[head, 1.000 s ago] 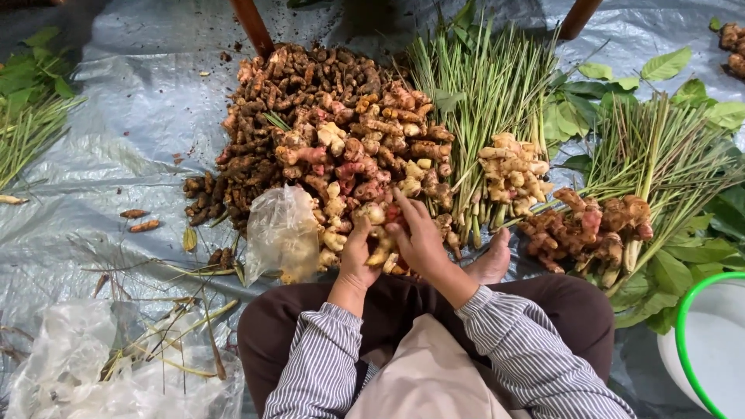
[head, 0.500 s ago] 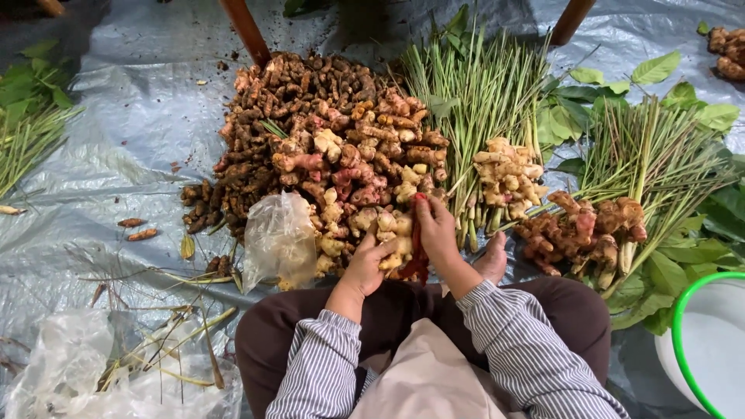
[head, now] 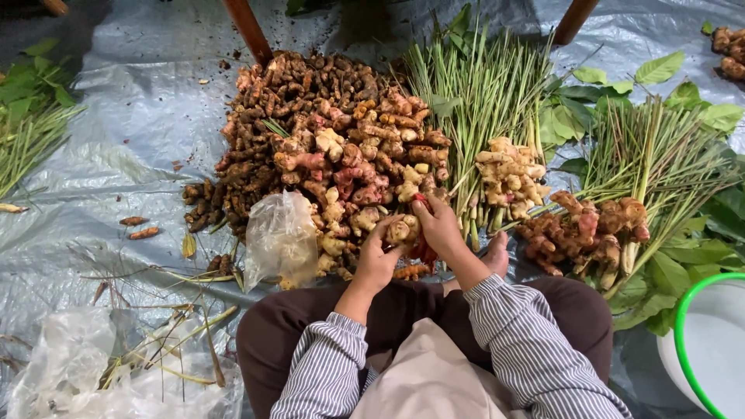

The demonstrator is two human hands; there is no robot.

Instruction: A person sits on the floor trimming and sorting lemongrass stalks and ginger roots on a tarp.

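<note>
**Sorting roots on a grey tarp**

Spread across the plastic sheet: a big root pile, lemongrass bundles, a clear bag. At the pile's near edge, both hands closed around one pale ginger piece, left hand cradling, right hand gripping above. Best held firm, close over the pile.

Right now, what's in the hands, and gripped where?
Both hands, left hand and right hand, clasp one pale ginger root by its ends, over the root pile.
</note>
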